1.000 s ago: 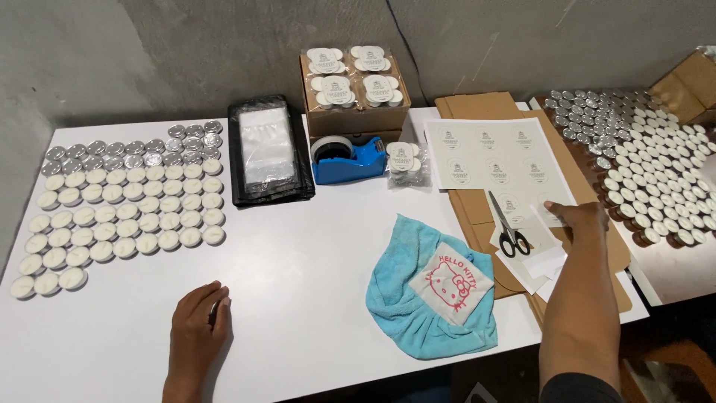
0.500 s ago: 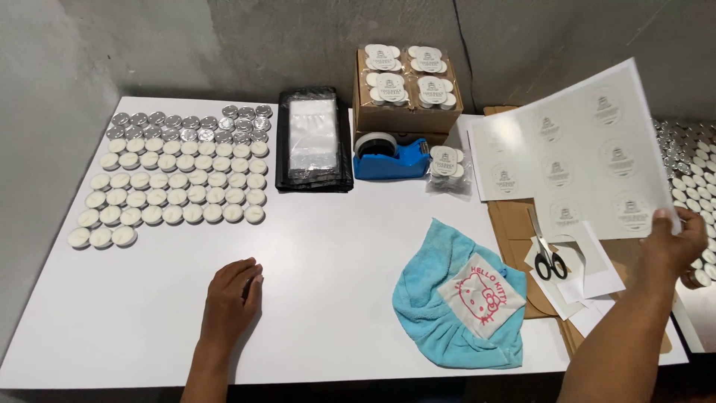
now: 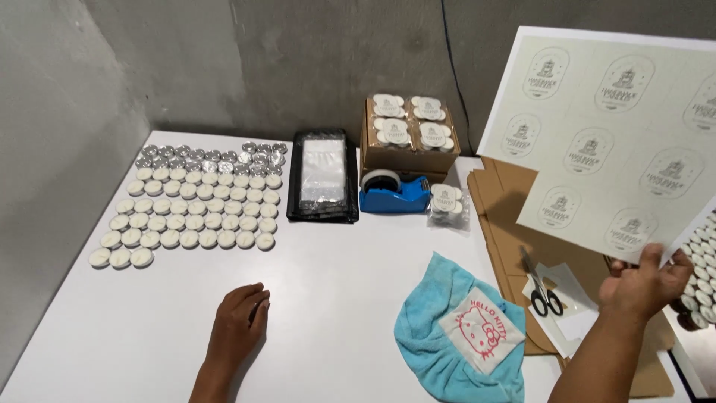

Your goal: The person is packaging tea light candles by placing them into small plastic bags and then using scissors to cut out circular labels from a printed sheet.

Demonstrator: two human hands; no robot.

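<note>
Right hand (image 3: 645,282) pinching label sheet (image 3: 611,142) bottom edge, sheet rising to upper right; left hand (image 3: 240,317) flat, fingers together, lower centre.

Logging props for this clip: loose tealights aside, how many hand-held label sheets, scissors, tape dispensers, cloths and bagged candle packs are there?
Label sheet in right hand: 1
Scissors: 1
Tape dispenser: 1
Blue cloth: 1
Bagged candle packs: 5
Total: 9
</note>
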